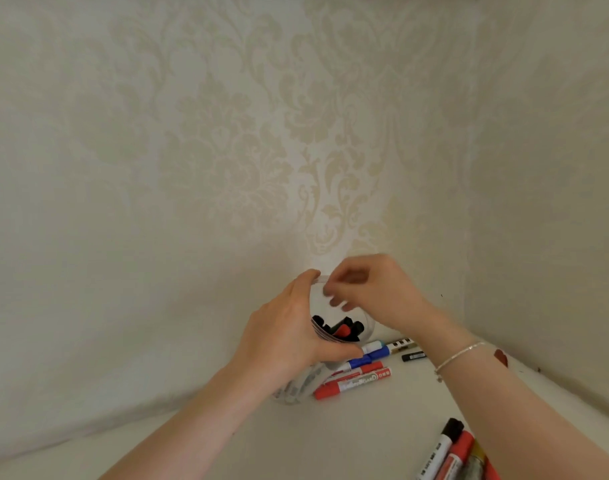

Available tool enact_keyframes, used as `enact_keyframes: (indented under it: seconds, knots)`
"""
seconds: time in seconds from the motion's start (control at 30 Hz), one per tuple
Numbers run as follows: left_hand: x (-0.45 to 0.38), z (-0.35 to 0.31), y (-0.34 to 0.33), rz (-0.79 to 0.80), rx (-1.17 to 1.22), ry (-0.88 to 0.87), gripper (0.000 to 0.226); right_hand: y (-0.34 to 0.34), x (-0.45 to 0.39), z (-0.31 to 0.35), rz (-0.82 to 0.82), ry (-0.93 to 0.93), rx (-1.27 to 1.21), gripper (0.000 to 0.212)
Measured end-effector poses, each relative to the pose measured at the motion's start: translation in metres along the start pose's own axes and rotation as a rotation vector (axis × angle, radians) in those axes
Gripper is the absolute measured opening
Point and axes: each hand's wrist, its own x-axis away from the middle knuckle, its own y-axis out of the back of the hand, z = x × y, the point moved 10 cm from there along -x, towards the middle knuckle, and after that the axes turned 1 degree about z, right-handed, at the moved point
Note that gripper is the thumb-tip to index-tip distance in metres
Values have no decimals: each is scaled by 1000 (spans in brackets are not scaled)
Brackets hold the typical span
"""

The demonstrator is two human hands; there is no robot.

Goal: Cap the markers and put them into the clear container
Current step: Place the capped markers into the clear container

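Note:
My left hand (289, 327) grips the clear container (358, 318), tilted so its mouth faces me. Inside it I see black and red marker caps (341, 330). My right hand (372, 289) hovers over the container's mouth with its fingers curled downward; it is blurred and I cannot see anything between the fingers. Red markers (351, 381) and blue markers (372, 356) lie on the white table just behind the container. A black marker (414, 356) lies further right.
More markers, black (441, 445) and red (457, 455), lie at the lower right near my right forearm. The table (331, 438) meets patterned wallpaper close behind the container and on the right. A dark red spot (501, 356) marks the table's right edge.

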Motion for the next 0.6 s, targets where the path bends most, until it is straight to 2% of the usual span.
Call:
enact_keyframes:
  seconds: [0.07, 0.1, 0.13, 0.17, 0.23, 0.27, 0.3, 0.37, 0.47, 0.6]
  knots:
    - [0, 4, 3, -15, 23, 13, 115, 40, 2, -19, -344, -4, -110, 7]
    - [-1, 6, 5, -20, 26, 18, 115, 53, 4, -36, -453, -42, -63, 8]
    - [-1, 8, 7, -25, 25, 21, 115, 54, 4, -54, -438, -104, 89, 11]
    - [-1, 9, 9, -30, 21, 23, 114, 39, 1, -75, -281, -182, 296, 21]
    - [-2, 11, 14, -44, 18, 26, 114, -16, 10, -127, 222, -278, 628, 55]
    - [-3, 13, 16, -52, 22, 28, 114, -39, 20, -146, 401, -283, 718, 65]
    - [-3, 14, 17, -60, 27, 30, 114, -57, 29, -158, 503, -264, 777, 71]
    - [-4, 15, 19, -67, 37, 30, 114, -74, 31, -169, 535, -179, 924, 71]
    - [-5, 15, 18, -64, 26, 22, 116, -80, 21, -163, 468, -42, 1173, 64]
    - [-7, 18, 18, -71, 21, 16, 116, -95, 19, -154, 548, 19, 1275, 67]
